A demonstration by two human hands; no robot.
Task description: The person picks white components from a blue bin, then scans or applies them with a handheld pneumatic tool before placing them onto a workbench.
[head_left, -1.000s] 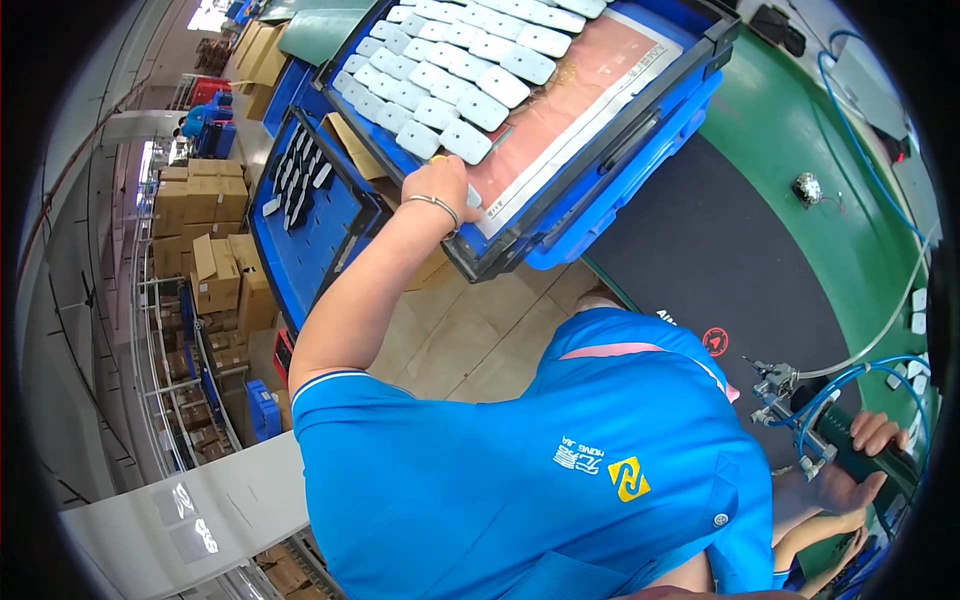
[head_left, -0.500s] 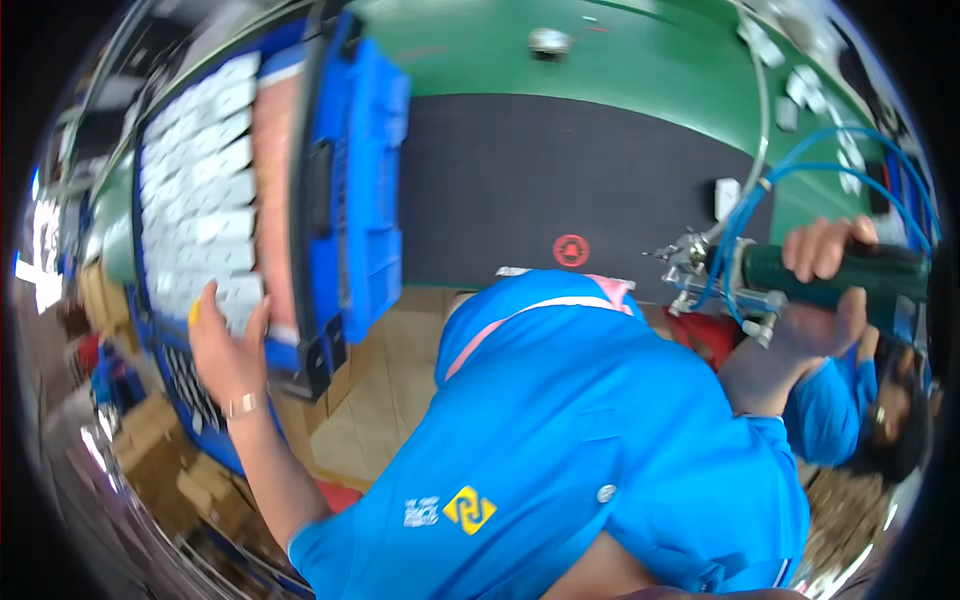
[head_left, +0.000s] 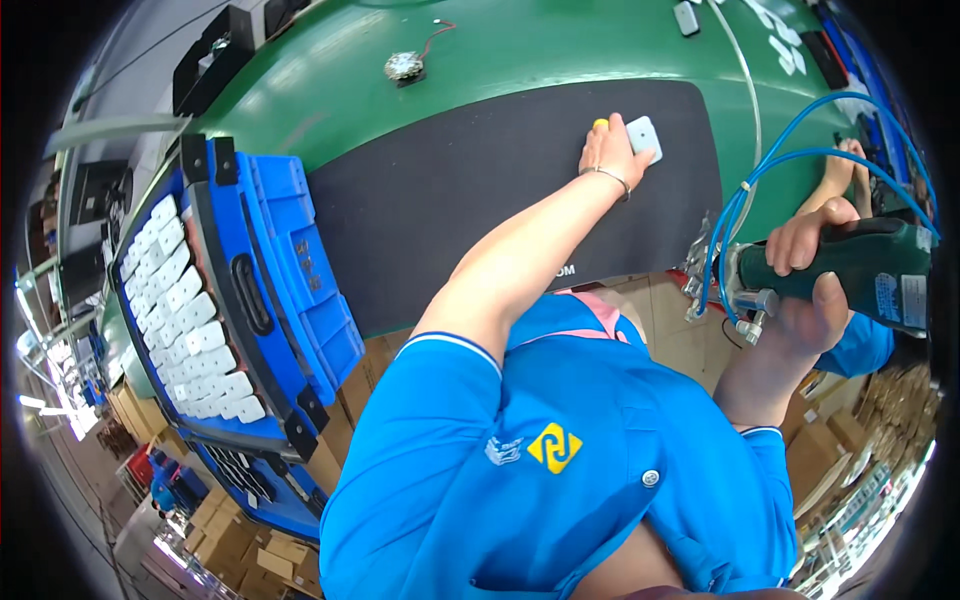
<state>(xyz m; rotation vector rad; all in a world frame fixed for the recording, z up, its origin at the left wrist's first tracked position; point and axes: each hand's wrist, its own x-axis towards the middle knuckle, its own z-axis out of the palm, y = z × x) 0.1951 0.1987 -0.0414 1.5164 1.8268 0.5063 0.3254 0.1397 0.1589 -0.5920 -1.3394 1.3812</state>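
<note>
My left hand point(head_left: 608, 152) is over the right part of the black mat point(head_left: 440, 185), with a yellow cover on one fingertip. Its thumb and fingers hold the near-left side of a white rectangular housing point(head_left: 645, 140) with rounded corners and a small dark hole. My right hand point(head_left: 808, 245) wraps round a dark green cylindrical air-powered dispensing gun point(head_left: 870, 270). Metal fittings and a nozzle end point(head_left: 700, 255) point left from the gun, and blue air hoses point(head_left: 790, 158) loop over it. The gun's tip is partly hidden by the hoses.
At left, a tilted blue crate point(head_left: 245, 290) holds rows of white housings point(head_left: 185, 290). A round metallic part point(head_left: 404, 67) with a red wire lies on the green table point(head_left: 540, 45). More white pieces point(head_left: 785, 50) lie far right. Another person's hands point(head_left: 845, 165) are beyond my right hand.
My left hand has moved from the crate of white housings across to the mat, where it now holds one. My right hand still grips the gun. The view has turned.
</note>
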